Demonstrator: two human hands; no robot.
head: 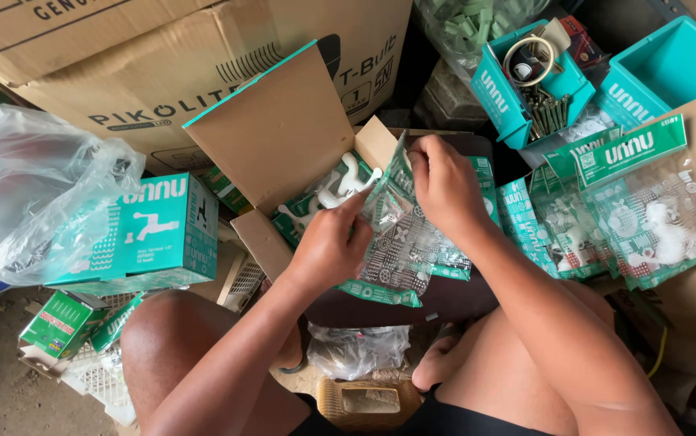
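Observation:
My left hand (330,246) and my right hand (445,187) both pinch the top of a clear plastic packet with a teal patterned print (400,250), held over an open cardboard box (279,133). White plastic fittings (340,187) lie in that box beside more teal packets. The packet hangs between my hands, above a dark flat surface on my lap. My bare knees show below.
A teal carton (162,234) and a crumpled clear bag (33,202) sit at the left. Large brown cartons (122,56) stand behind. More teal packets of white fittings (647,218) lie at the right, with teal bins (526,89) of screws behind them.

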